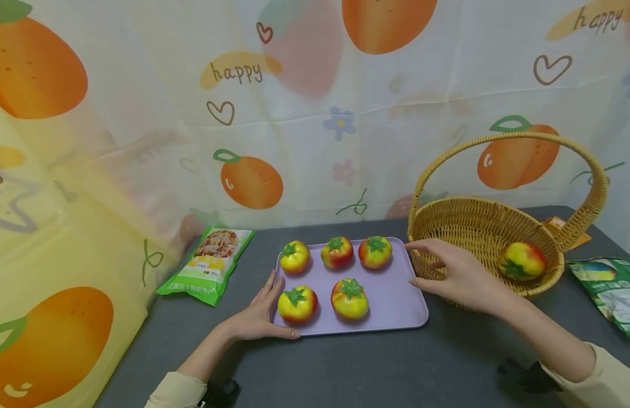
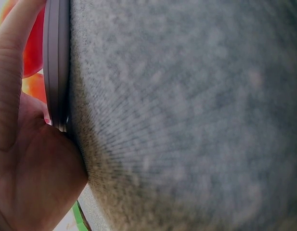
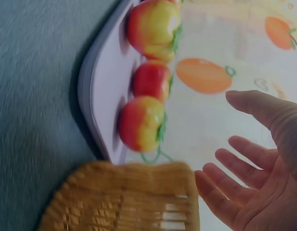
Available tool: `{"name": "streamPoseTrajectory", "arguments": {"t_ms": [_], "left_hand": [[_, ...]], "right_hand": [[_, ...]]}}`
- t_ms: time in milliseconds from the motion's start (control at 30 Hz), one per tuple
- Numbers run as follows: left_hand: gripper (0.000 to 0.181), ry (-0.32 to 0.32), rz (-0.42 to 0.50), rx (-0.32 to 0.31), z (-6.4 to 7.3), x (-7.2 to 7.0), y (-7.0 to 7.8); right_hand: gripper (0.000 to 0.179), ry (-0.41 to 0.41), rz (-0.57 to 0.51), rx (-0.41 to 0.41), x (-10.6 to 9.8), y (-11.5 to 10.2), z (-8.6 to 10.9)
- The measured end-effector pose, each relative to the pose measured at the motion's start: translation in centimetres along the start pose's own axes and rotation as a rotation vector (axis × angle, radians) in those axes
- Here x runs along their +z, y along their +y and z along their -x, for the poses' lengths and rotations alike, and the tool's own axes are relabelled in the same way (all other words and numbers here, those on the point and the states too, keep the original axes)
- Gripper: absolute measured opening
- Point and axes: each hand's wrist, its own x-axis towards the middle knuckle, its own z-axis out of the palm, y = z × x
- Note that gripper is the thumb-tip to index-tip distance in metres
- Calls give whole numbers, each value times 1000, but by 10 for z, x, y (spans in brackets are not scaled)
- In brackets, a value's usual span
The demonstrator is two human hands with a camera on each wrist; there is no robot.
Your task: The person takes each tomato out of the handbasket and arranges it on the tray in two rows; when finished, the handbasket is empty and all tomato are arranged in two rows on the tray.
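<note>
A lilac rectangular tray (image 1: 396,297) lies on the dark table. On it sit several red-and-yellow fruits with green leafy caps, like persimmons (image 1: 350,298): three in the back row, two in front. My left hand (image 1: 258,314) rests against the tray's left side, fingers along that edge and straight thumb at the front edge. Between the tray and the wicker basket (image 1: 468,212) hovers my right hand (image 1: 460,277), fingers spread and holding nothing; the right wrist view shows its palm (image 3: 268,202) bare. Another such fruit (image 1: 522,261) lies inside the basket.
A green-and-white food packet (image 1: 210,266) lies left of the tray. At the far right are another green packet (image 1: 611,289) and an orange package (image 1: 575,232) partly behind the basket. A fruit-printed cloth (image 1: 304,130) hangs behind the table. The basket's tall handle (image 1: 508,136) arches up.
</note>
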Motion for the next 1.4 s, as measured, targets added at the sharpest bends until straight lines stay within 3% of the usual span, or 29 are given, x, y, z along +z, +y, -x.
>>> {"name": "streamPoseTrajectory", "arguments": {"t_ms": [300, 600, 1067, 1400], "left_hand": [[123, -7, -4, -7, -1, 0, -2], [123, -14, 3, -11, -1, 0, -3], [123, -16, 10, -13, 0, -1, -1], [121, -12, 16, 3, 1, -1, 0]], "right_hand": [[52, 47, 70, 53, -26, 15, 14], [53, 110, 138, 39, -36, 41, 28], [60, -108, 314, 160, -67, 80, 41], [52, -202, 390, 165, -75, 103, 42]]}}
